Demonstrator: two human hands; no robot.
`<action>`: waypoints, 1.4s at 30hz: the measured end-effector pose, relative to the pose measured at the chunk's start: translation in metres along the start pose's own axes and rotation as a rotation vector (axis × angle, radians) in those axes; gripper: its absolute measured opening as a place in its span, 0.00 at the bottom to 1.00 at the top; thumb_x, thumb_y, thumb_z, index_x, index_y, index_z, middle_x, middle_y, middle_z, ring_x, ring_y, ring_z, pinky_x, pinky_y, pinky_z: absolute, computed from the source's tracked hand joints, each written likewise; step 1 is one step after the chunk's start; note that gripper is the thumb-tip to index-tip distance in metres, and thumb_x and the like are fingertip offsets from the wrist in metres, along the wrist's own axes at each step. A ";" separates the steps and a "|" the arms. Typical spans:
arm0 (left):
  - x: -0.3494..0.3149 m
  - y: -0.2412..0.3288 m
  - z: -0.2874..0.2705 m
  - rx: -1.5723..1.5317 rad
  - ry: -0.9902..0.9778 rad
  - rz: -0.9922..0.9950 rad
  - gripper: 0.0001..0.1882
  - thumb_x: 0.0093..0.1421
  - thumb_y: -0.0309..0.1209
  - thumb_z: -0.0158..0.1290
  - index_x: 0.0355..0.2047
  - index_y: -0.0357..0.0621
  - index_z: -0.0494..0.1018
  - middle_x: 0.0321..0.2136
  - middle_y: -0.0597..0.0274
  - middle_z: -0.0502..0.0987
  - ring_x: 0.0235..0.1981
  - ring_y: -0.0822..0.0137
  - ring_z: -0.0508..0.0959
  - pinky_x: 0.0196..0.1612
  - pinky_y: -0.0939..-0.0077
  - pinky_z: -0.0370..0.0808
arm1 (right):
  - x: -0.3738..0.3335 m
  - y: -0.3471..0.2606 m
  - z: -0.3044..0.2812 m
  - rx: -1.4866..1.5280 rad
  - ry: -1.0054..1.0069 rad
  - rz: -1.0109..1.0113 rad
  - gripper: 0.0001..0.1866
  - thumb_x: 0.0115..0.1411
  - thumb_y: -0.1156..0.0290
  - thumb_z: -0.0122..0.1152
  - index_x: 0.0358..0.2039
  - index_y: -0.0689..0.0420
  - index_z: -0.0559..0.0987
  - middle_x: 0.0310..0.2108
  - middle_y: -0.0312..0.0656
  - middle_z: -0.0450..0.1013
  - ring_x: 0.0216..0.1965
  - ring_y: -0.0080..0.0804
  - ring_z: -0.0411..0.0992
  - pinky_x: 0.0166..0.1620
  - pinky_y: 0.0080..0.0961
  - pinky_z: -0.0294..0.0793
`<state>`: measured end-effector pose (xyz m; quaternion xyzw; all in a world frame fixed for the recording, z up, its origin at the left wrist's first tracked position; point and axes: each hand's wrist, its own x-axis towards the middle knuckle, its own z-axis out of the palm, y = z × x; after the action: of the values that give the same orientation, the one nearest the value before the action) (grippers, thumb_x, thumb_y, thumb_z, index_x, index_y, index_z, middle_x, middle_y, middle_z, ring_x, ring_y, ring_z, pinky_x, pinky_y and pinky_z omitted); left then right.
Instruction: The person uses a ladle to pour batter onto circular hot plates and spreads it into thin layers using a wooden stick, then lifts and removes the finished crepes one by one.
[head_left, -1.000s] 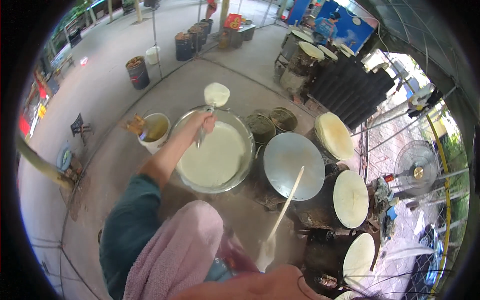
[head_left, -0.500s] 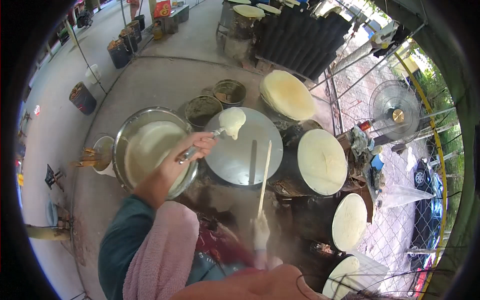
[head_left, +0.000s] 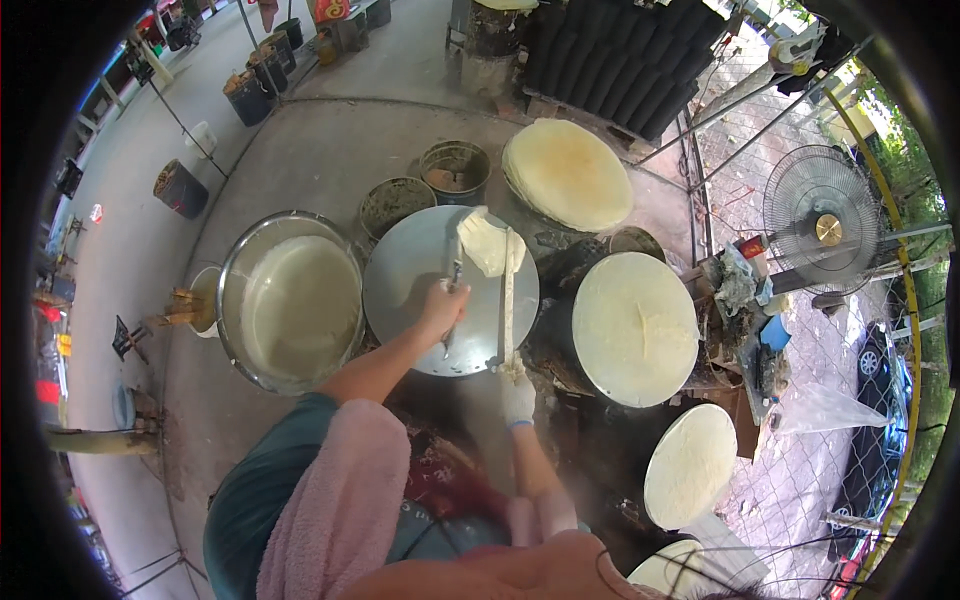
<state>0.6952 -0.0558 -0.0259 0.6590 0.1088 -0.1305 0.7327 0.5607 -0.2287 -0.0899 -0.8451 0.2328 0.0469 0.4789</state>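
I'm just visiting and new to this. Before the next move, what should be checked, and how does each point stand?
1. Ladle gripped by the left-hand fingers: ok.
2. Wooden stick gripped by the gloved right-hand fingers: ok.
3. White batter within the griddle's outline: ok.
4. Batter spread across the griddle: not ok; most of the grey surface is bare.
5. Ladle emptied: cannot tell; its scoop isn't clearly visible.
6. More batter in the steel bowl: ok.
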 end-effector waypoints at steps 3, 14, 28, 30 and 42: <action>0.005 -0.026 -0.048 0.271 0.252 0.186 0.10 0.60 0.32 0.47 0.26 0.40 0.66 0.15 0.68 0.65 0.15 0.78 0.64 0.16 0.78 0.59 | 0.000 0.000 0.014 0.248 -0.186 0.108 0.25 0.59 0.61 0.55 0.55 0.57 0.67 0.33 0.40 0.75 0.31 0.19 0.68 0.36 0.20 0.69; -0.034 0.012 -0.195 0.642 0.176 0.402 0.13 0.58 0.33 0.47 0.23 0.36 0.64 0.15 0.50 0.67 0.16 0.60 0.67 0.22 0.66 0.64 | 0.009 -0.070 0.040 0.256 -0.178 0.301 0.16 0.56 0.69 0.58 0.45 0.60 0.75 0.21 0.28 0.68 0.22 0.13 0.62 0.25 0.13 0.63; -0.123 -0.008 -0.248 0.298 0.310 -0.032 0.12 0.60 0.29 0.45 0.20 0.41 0.60 0.13 0.68 0.58 0.17 0.76 0.58 0.20 0.73 0.58 | 0.045 -0.040 0.006 0.123 -0.144 -0.030 0.08 0.55 0.74 0.58 0.36 0.58 0.77 0.24 0.33 0.73 0.24 0.14 0.68 0.27 0.11 0.67; -0.135 -0.009 -0.247 0.322 0.365 -0.040 0.12 0.60 0.29 0.45 0.21 0.41 0.60 0.13 0.68 0.58 0.17 0.76 0.58 0.20 0.73 0.58 | 0.048 -0.069 -0.013 0.730 -0.156 0.238 0.08 0.54 0.76 0.58 0.36 0.59 0.76 0.22 0.33 0.71 0.21 0.14 0.66 0.24 0.10 0.66; -0.175 -0.010 -0.180 0.262 0.588 -0.180 0.13 0.60 0.31 0.48 0.19 0.42 0.63 0.10 0.69 0.61 0.10 0.76 0.62 0.14 0.73 0.58 | 0.126 -0.065 -0.034 0.547 -0.435 0.108 0.11 0.58 0.79 0.52 0.42 0.62 0.75 0.30 0.30 0.70 0.28 0.14 0.66 0.32 0.09 0.67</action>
<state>0.5291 0.1310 0.0033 0.7447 0.3556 -0.0121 0.5647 0.6965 -0.2729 -0.0583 -0.6423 0.1735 0.1870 0.7227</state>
